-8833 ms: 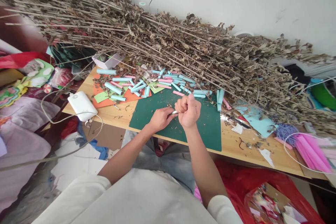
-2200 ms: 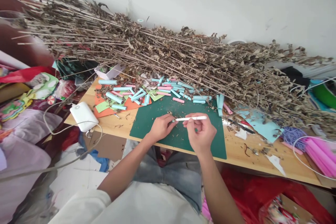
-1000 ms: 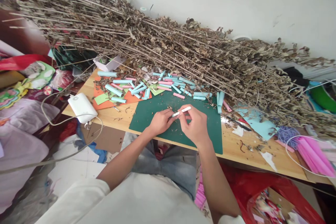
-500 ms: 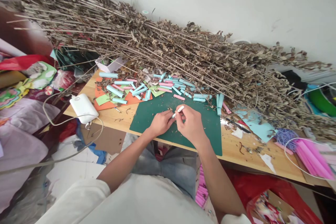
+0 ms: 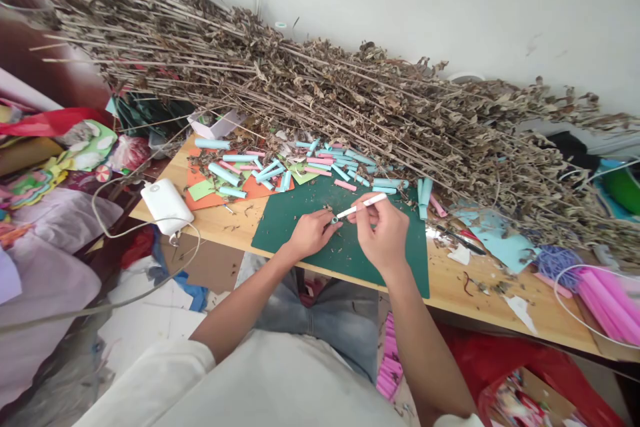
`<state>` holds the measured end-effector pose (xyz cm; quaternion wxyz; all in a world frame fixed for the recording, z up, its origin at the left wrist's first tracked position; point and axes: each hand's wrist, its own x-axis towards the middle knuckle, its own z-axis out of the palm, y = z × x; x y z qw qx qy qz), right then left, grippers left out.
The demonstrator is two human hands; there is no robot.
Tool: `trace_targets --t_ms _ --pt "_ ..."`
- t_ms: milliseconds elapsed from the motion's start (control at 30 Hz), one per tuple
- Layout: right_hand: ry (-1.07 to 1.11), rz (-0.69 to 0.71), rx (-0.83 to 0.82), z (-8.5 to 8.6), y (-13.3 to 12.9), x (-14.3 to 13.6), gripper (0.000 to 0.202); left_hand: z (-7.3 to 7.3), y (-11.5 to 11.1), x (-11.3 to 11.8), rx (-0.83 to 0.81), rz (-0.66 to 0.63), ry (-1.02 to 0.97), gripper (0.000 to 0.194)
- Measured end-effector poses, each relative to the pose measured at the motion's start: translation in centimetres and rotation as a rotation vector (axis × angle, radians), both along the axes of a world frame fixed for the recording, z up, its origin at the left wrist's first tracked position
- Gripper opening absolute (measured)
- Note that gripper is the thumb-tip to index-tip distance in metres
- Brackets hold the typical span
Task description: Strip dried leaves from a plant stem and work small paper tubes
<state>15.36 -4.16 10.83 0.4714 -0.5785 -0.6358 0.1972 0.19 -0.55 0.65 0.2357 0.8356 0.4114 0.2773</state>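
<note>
My left hand (image 5: 311,233) rests on the green cutting mat (image 5: 280,223), its fingers closed round a small light-blue paper tube (image 5: 335,219). Only the tube's open end shows at my fingertips. A slim white stick (image 5: 370,203), pen-like in shape, is gripped between the thumb and fingers of my right hand (image 5: 384,232). The stick slants down to the left, with its lower tip close to the tube's end; I cannot tell whether it touches. Bits of dry leaf are scattered on the mat around both hands.
Blue and pink paper tubes (image 5: 224,174) lie behind the mat on orange and green paper. A heap of dried stalks (image 5: 320,87) covers the table's back. At left sits a white power bank (image 5: 167,205) with a cable; at right, purple string (image 5: 557,265) and pink rolls (image 5: 607,303).
My right hand has moved right and slightly away from my left, drawing the white stick back so more of it shows. The blue tube's end is now visible in my left hand.
</note>
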Motion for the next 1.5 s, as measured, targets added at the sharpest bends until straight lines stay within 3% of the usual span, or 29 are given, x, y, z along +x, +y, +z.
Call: trace_targets --t_ms 167,300,567,700,800,933,1100,1500 --pt "-0.08 0.0 0.007 -1.3 -0.1 -0.7 0.012 0.4 0.0 -0.1 -0.023 -0.029 -0.011 0.034" --pt "-0.168 -0.004 0.066 -1.4 0.0 -0.6 0.008 0.4 0.0 -0.1 -0.015 -0.029 -0.011 0.035" --pt "-0.144 0.042 0.058 -1.2 0.3 -0.5 0.006 0.4 0.0 -0.1 -0.003 -0.038 -0.001 0.034" --pt "0.066 0.13 0.067 -1.2 0.5 -1.5 0.01 0.3 0.0 -0.1 0.007 -0.034 -0.001 0.031" --pt "0.294 0.181 0.017 -2.1 1.0 -2.8 0.012 0.0 0.0 0.0 0.016 -0.023 -0.001 0.029" --pt "0.468 0.158 0.098 -3.4 1.9 -4.5 0.041 -0.3 0.1 -0.1 0.021 -0.026 0.004 0.026" --pt "0.738 0.071 0.124 -3.0 3.2 -5.4 0.052 -0.2 0.3 0.0 0.013 -0.021 0.028 0.025" --pt "0.821 0.136 -0.018 -3.0 4.6 -5.2 0.055 -0.3 0.2 0.0 -0.006 -0.008 0.049 0.022"
